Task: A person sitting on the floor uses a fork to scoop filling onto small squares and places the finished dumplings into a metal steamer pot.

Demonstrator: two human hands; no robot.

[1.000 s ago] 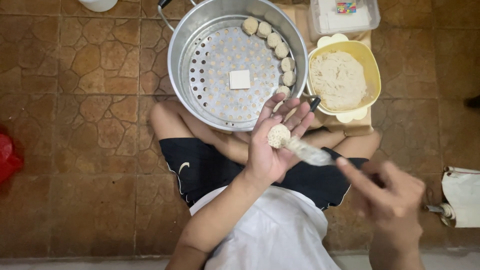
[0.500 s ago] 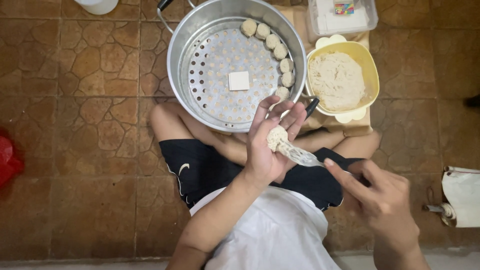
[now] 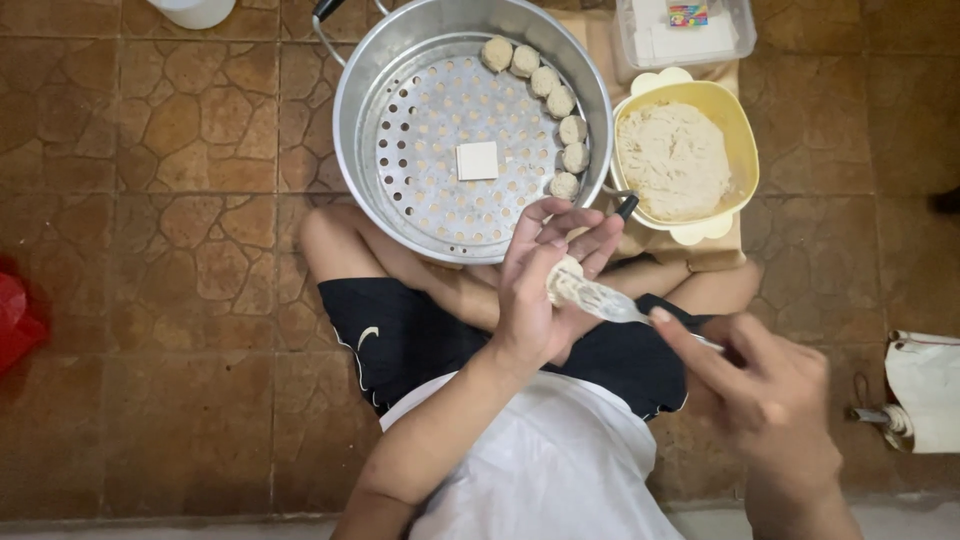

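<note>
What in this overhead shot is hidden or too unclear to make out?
- Dumpling: mostly wrapped by the left hand's curled fingers; its shape is unclear.
- Fork: handle covered by the right hand.
- Clear plastic box: cut off by the top edge.
- White container: only its base shows at the top edge.
- Red object: cropped by the left edge.
- Bowl's pale filling: texture too blurred to identify.

- The steamer pot is showing as brushed metal, its perforated tray dully shining.
- The dumplings are looking matt and floury.
- The bowl is appearing as smooth yellow plastic, holding coarse, pale filling.
- The fork is gleaming as polished metal.
- The floor is showing brown stone-pattern tile, slightly glossy.
- The shorts are looking like smooth black cloth.
- The shirt is looking like soft white cloth.
</note>
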